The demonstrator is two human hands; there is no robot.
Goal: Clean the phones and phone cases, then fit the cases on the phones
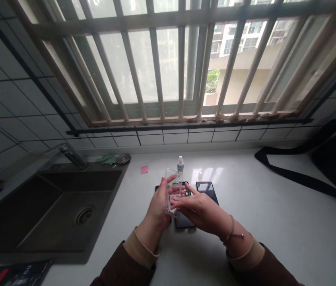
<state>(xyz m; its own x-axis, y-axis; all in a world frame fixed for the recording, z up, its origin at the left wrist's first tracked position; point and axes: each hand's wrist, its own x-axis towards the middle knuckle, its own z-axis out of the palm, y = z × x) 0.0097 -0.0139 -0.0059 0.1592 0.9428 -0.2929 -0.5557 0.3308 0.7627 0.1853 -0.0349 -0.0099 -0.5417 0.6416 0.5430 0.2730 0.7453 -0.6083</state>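
Observation:
My left hand (pixel 158 202) holds a clear phone case (pixel 172 173) tilted up over the counter, fingers wrapped behind it. My right hand (pixel 199 206) reaches across with its fingertips pressed on the lower inside of the case. Something small and whitish shows under those fingertips, too hidden to name. Beneath the hands lies a dark phone (pixel 185 221), partly covered. Another dark phone (pixel 207 188) rests just right of my right hand. Behind the case stands a small white bottle (pixel 180 163) with a coloured label, its top narrow. A small white cap (pixel 200 174) sits nearby.
To the left is a dark sink (pixel 51 214) with a faucet (pixel 74 157). A green cloth (pixel 107 159) and a drain strainer (pixel 123 159) lie behind it. A pink note (pixel 144 169), a black strap (pixel 287 151) and a device showing digits (pixel 18 274) are also on the counter.

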